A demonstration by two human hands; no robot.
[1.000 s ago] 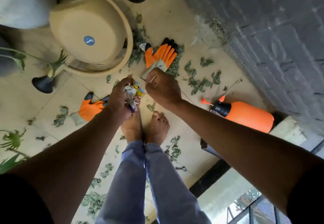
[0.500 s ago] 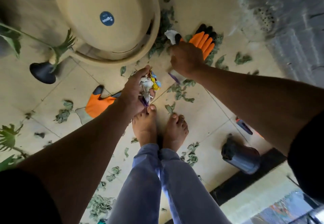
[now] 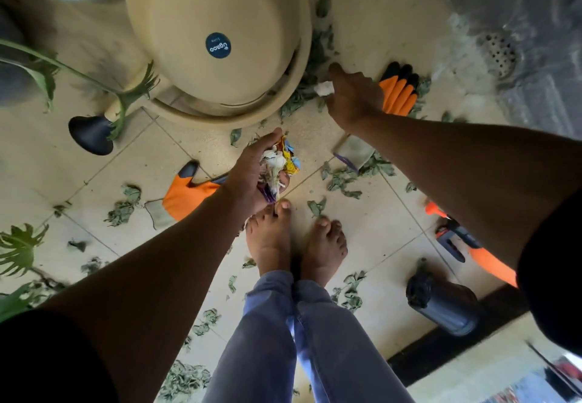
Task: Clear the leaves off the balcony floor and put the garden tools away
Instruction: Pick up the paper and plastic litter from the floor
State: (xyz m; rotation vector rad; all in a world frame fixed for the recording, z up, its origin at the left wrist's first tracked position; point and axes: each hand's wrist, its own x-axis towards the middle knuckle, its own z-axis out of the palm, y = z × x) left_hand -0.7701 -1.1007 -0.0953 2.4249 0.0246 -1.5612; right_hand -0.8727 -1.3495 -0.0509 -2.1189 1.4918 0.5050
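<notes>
**Litter in hand, leaves and tools still on the tiles**

Nearest the person's bare feet, the left hand (image 3: 252,172) is clenched round a wad of crumpled wrappers (image 3: 280,163), white, yellow and blue, held just above the toes. Dry leaves (image 3: 343,179) lie scattered over the tiled floor (image 3: 371,226) on every side. Just behind the left wrist lies an orange glove (image 3: 185,194), flat, its long axis running left to right with the dark fingertip end towards the upper left. To the right, an orange sprayer (image 3: 472,245) lies on its side near a dark bottle (image 3: 441,305); its nozzle end points up and left, its body running down and right under the arm.

Further out, the right hand (image 3: 352,97) reaches to the floor and pinches a white scrap (image 3: 324,89) beside a second orange glove (image 3: 400,90), whose dark fingertips point away from the person. Beyond stands a large beige planter (image 3: 217,37).

The likely slip: the left fist looks full, so pushing in another scrap may spill wrappers back among the leaves. Bare feet could also tread on the sprayer or the bottle.
</notes>
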